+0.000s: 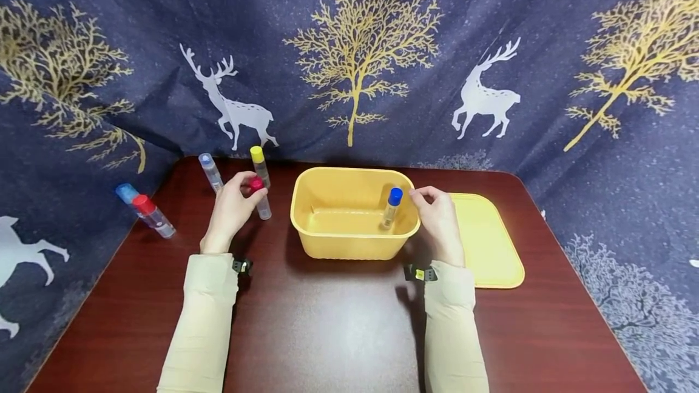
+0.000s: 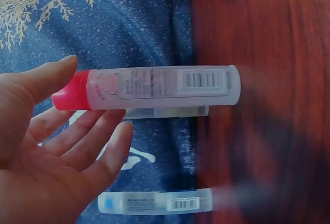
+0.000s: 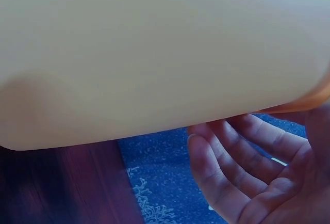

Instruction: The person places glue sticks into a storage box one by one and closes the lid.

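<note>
My left hand (image 1: 232, 208) pinches the pink-red cap of a clear, labelled tube (image 2: 165, 87), which hangs nearly upright left of a yellow plastic box (image 1: 344, 247). Thumb and fingertips are at the cap; the body with its barcode shows below. Behind it stands a yellow-capped tube (image 1: 261, 168), and a clear tube with a pale blue top (image 1: 209, 170) is partly hidden by the hand. At the box's right rim, my right hand (image 1: 441, 220) holds the edge, its fingers (image 3: 227, 157) along the wall. Inside the box, a blue-capped tube (image 1: 391, 214) stands near the right end.
On the table's left side are a red-capped tube (image 1: 155, 217) and a blue-capped tube (image 1: 127, 193) close together. A yellow lid (image 1: 488, 241) lies flat to the right of the box, partly under my right forearm. A dark blue printed cloth (image 1: 382, 77) hangs behind the table (image 1: 327, 326).
</note>
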